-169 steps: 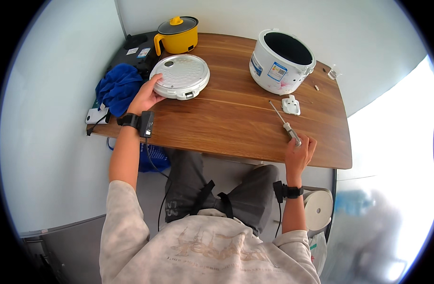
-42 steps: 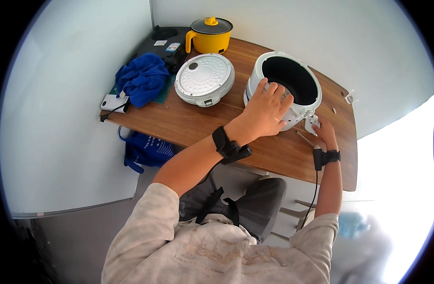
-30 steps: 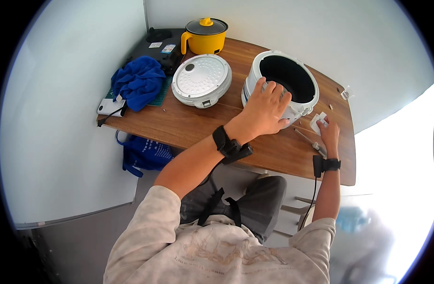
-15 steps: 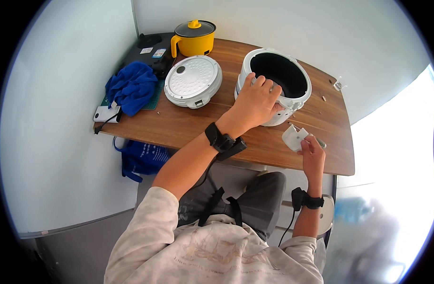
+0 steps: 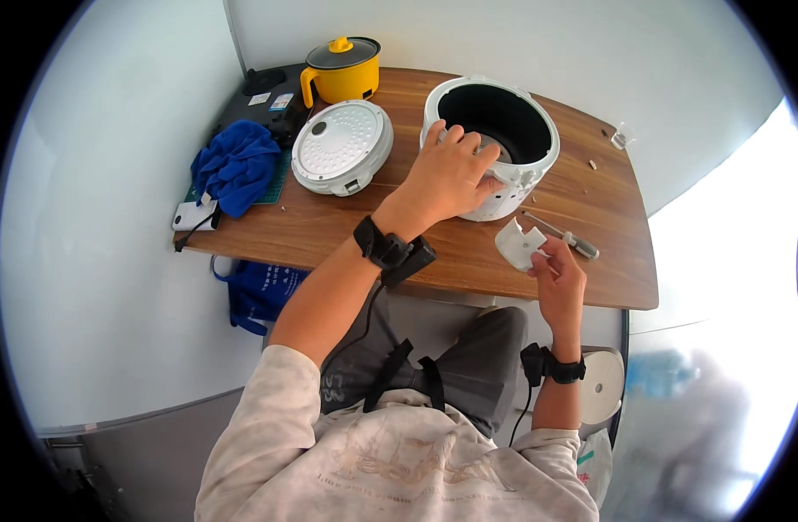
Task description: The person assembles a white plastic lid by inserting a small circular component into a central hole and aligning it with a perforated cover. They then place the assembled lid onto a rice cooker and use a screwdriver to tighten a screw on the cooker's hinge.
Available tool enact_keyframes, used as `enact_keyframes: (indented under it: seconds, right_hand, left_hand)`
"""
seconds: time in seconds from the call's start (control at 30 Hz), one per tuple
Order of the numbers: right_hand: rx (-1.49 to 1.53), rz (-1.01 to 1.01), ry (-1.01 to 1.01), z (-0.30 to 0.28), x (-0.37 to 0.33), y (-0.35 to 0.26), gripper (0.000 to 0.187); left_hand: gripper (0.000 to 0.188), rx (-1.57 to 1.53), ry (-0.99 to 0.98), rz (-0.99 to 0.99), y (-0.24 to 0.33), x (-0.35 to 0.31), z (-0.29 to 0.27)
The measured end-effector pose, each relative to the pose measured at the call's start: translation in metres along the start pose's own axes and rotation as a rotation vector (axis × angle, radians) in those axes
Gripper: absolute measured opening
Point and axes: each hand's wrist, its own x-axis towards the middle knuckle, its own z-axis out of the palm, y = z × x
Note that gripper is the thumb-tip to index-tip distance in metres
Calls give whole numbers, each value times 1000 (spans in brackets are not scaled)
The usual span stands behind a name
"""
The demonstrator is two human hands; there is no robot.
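My left hand (image 5: 456,178) is closed over the near left rim of a white rice cooker body (image 5: 495,207), fingertips on the rim and thumb on its outer side. The cooker stands lidless, and its dark inside shows a pale disc at the bottom. My right hand (image 5: 560,277) pinches a small curved white plastic cover (image 5: 514,245) by its right end, just above the table's front part. Behind that hand a screwdriver (image 5: 580,244) with a greyish clear handle lies on the table, its shaft pointing toward the cooker.
The cooker's white round lid (image 5: 345,143) lies left on the wooden table (image 5: 399,230). Behind it stands a yellow pot (image 5: 347,83). A blue cloth (image 5: 235,165), a black appliance (image 5: 264,109) and a white device (image 5: 194,216) are at the far left. Small bits lie at right.
My right hand has moved a little left with the plastic cover, and the screwdriver behind it shows more fully. The left hand stays on the cooker's rim. The whole view has shifted slightly.
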Motion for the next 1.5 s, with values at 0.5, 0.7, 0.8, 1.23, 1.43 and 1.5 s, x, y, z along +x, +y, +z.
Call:
enact_keyframes:
  seconds: [0.5,0.7,0.8,1.23,1.43,1.5]
  right_hand:
    - [65,-85,-12,-4,8,2,12]
    - [74,-153,16,1,12,2,12]
    - [46,-144,10,2,12,7,12]
    - [-37,-205,26,11,26,33,10]
    - [-83,-368,164,16,43,-10,10]
    - [-91,-366,206,22,50,-15,11]
  left_hand:
    - [47,10,-174,-27,1,6,-9]
    - [47,12,-161,-27,0,5,-10]
    - [47,20,-170,-22,0,4,-8]
    - [50,10,-145,-16,-1,2,-7]
    - [55,2,-153,-37,1,4,-7]
    - [55,-10,-154,-45,1,4,-6]
